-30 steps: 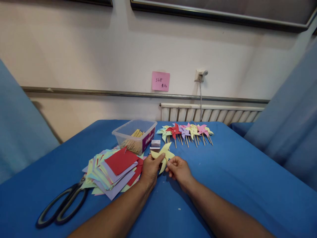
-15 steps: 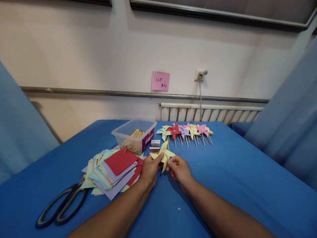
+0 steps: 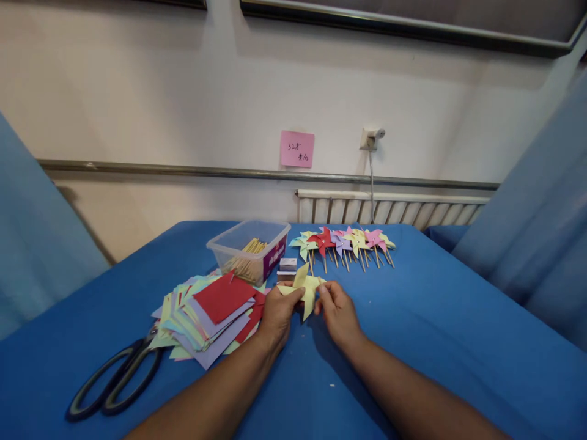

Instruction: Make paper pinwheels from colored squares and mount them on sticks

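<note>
Between left hand and right hand, yellow pinwheel pinched in each grip; behind, pink note, apparently "32" plus illegible scrawl.

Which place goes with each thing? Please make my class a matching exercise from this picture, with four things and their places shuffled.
1. Scissors
2. Yellow paper pinwheel
3. Pink note
4. Wooden sticks

A. On the wall, above the rail
B. In the clear plastic box
C. Partly hidden by the paper pile
D. Held by the left hand and right hand

Pairs: 1-C; 2-D; 3-A; 4-B
</note>
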Action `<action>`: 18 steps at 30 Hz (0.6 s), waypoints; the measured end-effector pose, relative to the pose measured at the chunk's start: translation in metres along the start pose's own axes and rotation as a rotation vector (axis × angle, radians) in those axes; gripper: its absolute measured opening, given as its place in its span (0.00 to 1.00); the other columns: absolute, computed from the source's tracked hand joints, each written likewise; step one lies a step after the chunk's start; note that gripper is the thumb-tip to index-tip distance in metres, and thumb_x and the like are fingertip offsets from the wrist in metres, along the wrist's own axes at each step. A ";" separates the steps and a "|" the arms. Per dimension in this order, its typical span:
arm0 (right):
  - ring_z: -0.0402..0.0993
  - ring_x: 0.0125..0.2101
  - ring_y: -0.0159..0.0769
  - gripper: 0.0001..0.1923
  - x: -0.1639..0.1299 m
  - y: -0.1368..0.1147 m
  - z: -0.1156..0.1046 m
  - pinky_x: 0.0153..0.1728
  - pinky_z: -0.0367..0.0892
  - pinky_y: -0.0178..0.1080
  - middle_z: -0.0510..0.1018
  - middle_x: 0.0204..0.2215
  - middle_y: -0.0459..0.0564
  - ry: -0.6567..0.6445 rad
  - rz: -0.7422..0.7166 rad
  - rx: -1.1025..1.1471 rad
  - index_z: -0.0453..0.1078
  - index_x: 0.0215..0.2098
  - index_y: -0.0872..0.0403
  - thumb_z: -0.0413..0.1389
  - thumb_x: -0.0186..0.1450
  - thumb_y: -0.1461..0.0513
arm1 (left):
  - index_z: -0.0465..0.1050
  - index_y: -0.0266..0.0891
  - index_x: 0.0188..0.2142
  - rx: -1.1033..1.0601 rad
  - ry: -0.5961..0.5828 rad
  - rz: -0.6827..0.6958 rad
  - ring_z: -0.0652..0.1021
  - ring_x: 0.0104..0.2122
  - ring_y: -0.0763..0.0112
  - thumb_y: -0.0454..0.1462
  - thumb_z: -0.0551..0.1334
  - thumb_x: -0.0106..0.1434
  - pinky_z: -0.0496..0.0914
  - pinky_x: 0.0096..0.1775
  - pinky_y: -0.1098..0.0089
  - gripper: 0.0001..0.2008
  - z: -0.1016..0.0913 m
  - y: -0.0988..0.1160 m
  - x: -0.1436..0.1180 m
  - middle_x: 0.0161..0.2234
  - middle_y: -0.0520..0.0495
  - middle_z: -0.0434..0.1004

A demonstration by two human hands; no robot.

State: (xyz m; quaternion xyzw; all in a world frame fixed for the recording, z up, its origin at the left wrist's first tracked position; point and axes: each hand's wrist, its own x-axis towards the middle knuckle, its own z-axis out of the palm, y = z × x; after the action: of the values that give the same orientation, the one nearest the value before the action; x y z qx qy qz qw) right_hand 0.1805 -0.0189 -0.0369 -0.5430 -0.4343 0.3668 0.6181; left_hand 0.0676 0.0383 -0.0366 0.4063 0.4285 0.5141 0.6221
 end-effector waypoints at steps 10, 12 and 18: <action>0.70 0.34 0.39 0.06 0.003 -0.008 -0.005 0.35 0.62 0.38 0.73 0.33 0.52 -0.061 -0.382 -0.636 0.68 0.32 0.53 0.49 0.63 0.64 | 0.69 0.38 0.30 0.056 -0.015 0.038 0.71 0.18 0.73 0.35 0.68 0.42 0.63 0.23 0.73 0.13 -0.001 -0.003 0.000 0.19 0.55 0.72; 0.70 0.34 0.39 0.06 0.005 -0.004 -0.003 0.35 0.62 0.38 0.73 0.32 0.51 -0.088 -0.371 -0.658 0.69 0.32 0.53 0.50 0.63 0.64 | 0.69 0.38 0.29 0.063 -0.009 0.042 0.70 0.17 0.74 0.34 0.67 0.42 0.62 0.22 0.73 0.12 0.000 -0.003 0.000 0.18 0.55 0.72; 0.72 0.34 0.38 0.08 0.006 -0.002 -0.004 0.35 0.62 0.37 0.76 0.33 0.50 -0.126 -0.339 -0.649 0.68 0.39 0.52 0.48 0.64 0.65 | 0.69 0.38 0.30 0.066 -0.003 0.025 0.69 0.17 0.74 0.35 0.67 0.42 0.61 0.22 0.73 0.13 0.001 -0.003 0.002 0.18 0.56 0.70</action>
State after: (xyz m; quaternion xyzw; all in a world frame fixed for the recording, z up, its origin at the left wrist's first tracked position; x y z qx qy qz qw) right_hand 0.1859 -0.0154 -0.0342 -0.6074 -0.6491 0.1349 0.4377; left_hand 0.0694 0.0396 -0.0392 0.4324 0.4393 0.5069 0.6026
